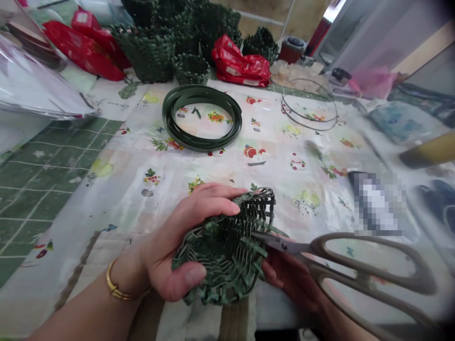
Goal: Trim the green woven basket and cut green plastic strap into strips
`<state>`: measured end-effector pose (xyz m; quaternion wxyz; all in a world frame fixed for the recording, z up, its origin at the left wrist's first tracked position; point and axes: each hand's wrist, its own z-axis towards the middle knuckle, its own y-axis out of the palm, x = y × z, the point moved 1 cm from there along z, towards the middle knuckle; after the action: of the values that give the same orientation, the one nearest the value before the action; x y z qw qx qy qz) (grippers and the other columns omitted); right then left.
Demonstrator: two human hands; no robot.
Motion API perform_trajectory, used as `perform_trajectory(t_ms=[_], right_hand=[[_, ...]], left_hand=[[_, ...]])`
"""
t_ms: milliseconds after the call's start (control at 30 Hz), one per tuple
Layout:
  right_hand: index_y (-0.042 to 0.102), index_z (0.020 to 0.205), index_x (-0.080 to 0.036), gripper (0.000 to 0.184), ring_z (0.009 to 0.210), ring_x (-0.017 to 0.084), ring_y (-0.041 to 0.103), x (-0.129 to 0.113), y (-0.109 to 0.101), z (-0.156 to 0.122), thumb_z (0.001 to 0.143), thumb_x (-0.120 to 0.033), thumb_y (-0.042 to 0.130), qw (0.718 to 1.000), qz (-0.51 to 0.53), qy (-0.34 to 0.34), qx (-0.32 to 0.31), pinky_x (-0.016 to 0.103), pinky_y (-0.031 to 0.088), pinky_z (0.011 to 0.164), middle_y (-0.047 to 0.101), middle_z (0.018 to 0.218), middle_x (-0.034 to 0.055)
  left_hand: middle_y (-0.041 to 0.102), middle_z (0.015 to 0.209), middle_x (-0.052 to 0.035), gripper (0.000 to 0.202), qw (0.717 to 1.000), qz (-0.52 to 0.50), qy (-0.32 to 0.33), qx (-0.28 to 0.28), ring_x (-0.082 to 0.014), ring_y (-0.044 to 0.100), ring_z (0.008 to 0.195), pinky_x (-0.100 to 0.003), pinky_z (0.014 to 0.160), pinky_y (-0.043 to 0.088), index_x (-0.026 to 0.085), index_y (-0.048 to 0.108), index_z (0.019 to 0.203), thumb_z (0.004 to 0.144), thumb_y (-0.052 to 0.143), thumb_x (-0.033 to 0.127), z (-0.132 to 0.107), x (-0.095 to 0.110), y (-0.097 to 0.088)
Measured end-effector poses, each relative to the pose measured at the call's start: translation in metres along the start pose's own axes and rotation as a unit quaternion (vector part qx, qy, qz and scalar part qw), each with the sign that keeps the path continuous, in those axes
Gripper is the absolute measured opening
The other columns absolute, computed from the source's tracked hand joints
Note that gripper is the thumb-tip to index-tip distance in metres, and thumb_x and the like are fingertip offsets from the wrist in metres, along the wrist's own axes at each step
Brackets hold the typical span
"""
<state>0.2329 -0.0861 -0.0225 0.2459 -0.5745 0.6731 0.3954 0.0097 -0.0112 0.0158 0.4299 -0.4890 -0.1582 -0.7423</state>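
Note:
A small dark green woven basket lies tipped toward me, its hollow inside showing. My left hand is closed round its left side, thumb at the near rim and fingers over the far rim. At the basket's right side is my right hand, palm side showing, its curled fingers against the weave. Across that hand lie scissors with tan handles; their blades reach into the weave. No finger shows in the handle loops. Part of the right hand is hidden behind the scissors and basket.
A coil of flat green strip lies on the fruit-print cloth. Several woven baskets and a red packet stand at the back. A thin wire ring and a blurred phone-like object are to the right.

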Motion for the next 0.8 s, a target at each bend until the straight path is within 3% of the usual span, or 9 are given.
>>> perform_trajectory(t_ms=[133,200,300,467,567,700,800], right_hand=[[0.066,0.079,-0.022,0.030,0.049,0.007,0.037,-0.006,0.006,0.001,0.061,-0.040,0.083,0.972,0.209,0.091,-0.064,0.016,0.033,0.045,0.051,0.064,-0.0046],[0.064,0.074,-0.021,0.033,0.048,0.006,0.032,-0.009,0.011,0.002,0.058,-0.040,0.086,0.966,0.225,0.106,-0.074,0.015,0.031,0.044,0.044,0.057,-0.0066],[0.060,0.071,-0.020,0.038,0.046,0.005,0.025,-0.010,0.017,0.003,0.057,-0.042,0.087,0.973,0.210,0.079,-0.061,0.016,0.024,0.042,0.036,0.053,-0.0086],[0.053,0.061,-0.019,0.042,0.045,0.007,0.022,-0.012,0.016,0.002,0.073,-0.053,0.073,0.996,0.083,0.023,-0.013,0.020,0.022,0.042,0.031,0.047,-0.0079],[0.055,0.058,-0.019,0.040,0.045,0.009,0.028,-0.017,0.009,0.002,0.080,-0.050,0.067,0.999,-0.040,0.002,0.019,0.023,0.025,0.041,0.037,0.047,-0.0051],[0.064,0.064,-0.021,0.029,0.050,0.013,0.043,-0.021,0.000,0.007,0.084,-0.041,0.063,0.983,-0.180,-0.018,0.042,0.024,0.036,0.043,0.053,0.058,-0.0002],[0.068,0.066,-0.024,0.024,0.058,0.019,0.055,-0.016,-0.005,0.011,0.084,-0.036,0.060,0.950,-0.287,-0.110,0.047,0.028,0.046,0.049,0.062,0.064,0.0028]], left_hand=[[0.042,0.147,-0.0121,0.066,0.999,0.044,-0.011,-0.022,-0.0393,0.034,0.136,-0.061,0.113,0.016,0.026,0.044,0.132,0.073,0.058,0.050,0.001,-0.002,-0.002],[0.041,0.148,-0.0122,0.067,0.997,0.071,-0.001,-0.039,-0.0375,0.036,0.136,-0.058,0.115,0.011,0.025,0.042,0.133,0.073,0.057,0.050,0.003,-0.001,-0.004],[0.043,0.147,-0.0119,0.067,0.992,0.105,0.027,-0.068,-0.0348,0.042,0.133,-0.051,0.116,0.011,0.023,0.042,0.132,0.072,0.058,0.050,0.007,0.003,-0.006],[0.046,0.145,-0.0121,0.051,0.987,0.149,0.034,-0.039,-0.0314,0.047,0.129,-0.048,0.116,0.017,0.019,0.046,0.127,0.087,0.042,0.052,0.008,0.005,-0.004],[0.049,0.142,-0.0117,0.046,0.985,0.168,0.040,-0.015,-0.0294,0.051,0.126,-0.047,0.113,0.023,0.020,0.049,0.123,0.092,0.033,0.051,0.008,0.005,0.000],[0.049,0.143,-0.0102,0.043,0.987,0.154,0.035,-0.042,-0.0276,0.055,0.121,-0.045,0.110,0.029,0.022,0.052,0.116,0.089,0.039,0.053,0.012,0.000,0.001],[0.047,0.144,-0.0103,0.046,0.989,0.125,0.050,-0.059,-0.0286,0.055,0.121,-0.047,0.110,0.029,0.023,0.049,0.122,0.086,0.042,0.051,0.013,-0.007,-0.005]])
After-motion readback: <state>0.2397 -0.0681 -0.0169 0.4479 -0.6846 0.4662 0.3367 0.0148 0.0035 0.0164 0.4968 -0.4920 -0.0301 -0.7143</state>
